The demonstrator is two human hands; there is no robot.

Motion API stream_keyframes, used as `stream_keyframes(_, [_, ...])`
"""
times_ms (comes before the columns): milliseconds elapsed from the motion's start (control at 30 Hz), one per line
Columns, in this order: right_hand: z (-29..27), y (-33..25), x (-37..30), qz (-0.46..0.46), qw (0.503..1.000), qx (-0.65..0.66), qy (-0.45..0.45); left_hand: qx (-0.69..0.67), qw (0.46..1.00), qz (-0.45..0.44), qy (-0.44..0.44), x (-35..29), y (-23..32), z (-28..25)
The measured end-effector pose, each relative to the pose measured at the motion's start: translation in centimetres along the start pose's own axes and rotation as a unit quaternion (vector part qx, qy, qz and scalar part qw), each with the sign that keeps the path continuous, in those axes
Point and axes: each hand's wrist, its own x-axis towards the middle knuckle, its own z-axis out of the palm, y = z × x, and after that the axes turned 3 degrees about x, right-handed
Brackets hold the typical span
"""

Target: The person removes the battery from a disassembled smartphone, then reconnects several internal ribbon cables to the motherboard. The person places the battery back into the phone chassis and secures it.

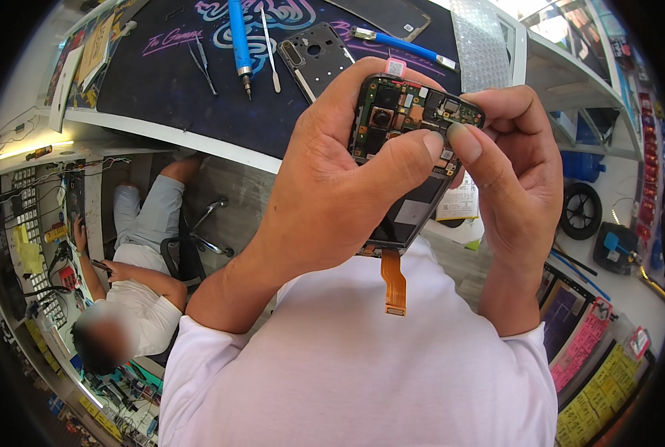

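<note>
While its board side faces up, the opened smartphone (416,212) is held in the air above the person's lap, just off the near edge of the bench (198,144). Its green circuit board (414,115) and square camera module (381,117) lie bare at the upper end, and an orange flex cable (393,283) hangs loose from the lower end, in front of the white shirt (414,357).

The left hand (332,171) is curled round the phone's left side, thumb laid across the board. The right hand (518,160) closes on the upper right corner, its thumb tip by the left one; whether a small part sits between the thumbs is hidden.

Pressing off-centre there could, I judge, bend a connector or crack a small component. The dangling flex could crease or tear if it snags on the shirt, and with nothing supporting the phone, a slip would drop it.

Beyond, on a dark mat (146,82), lie tweezers (203,65), a blue screwdriver (240,45), a thin metal spudger (269,48), a dark phone housing (314,59) and a blue pen-shaped tool (403,48). A seated co-worker (147,276) is well apart, at left.
</note>
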Motion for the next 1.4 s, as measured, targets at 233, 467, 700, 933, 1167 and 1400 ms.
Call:
stream_keyframes(233, [0.0, 0.0, 0.2, 0.000, 1.000, 0.000, -0.007, -0.019, 1.000, 0.005, -0.002, 0.0, 0.0, 0.0])
stream_keyframes(467, [0.0, 0.1, 0.0, 0.017, 0.999, -0.040, 0.011, -0.004, 1.000, -0.012, 0.010, -0.1, -0.4, -0.3])
stream_keyframes(700, [0.0, -0.4, 0.0, 0.016, 0.997, -0.048, 0.059, -0.066, 0.995, -0.050, 0.052, -0.7, -0.1, -2.4])
stream_keyframes(933, [-2.3, 0.0, 0.1, 0.031, 0.989, -0.096, 0.104, -0.154, 0.973, -0.012, 0.174, -2.7, -0.2, -7.1])
stream_keyframes(1167, [-2.2, 0.9, 0.3, 0.055, 0.989, -0.092, 0.106, -0.125, 0.956, 0.037, 0.261, -3.7, -0.3, -11.0])
stream_keyframes(1400, [-0.3, 1.4, 1.1, 0.089, 0.987, -0.113, 0.073, -0.139, 0.957, 0.029, 0.252, -2.9, -0.6, -12.0])
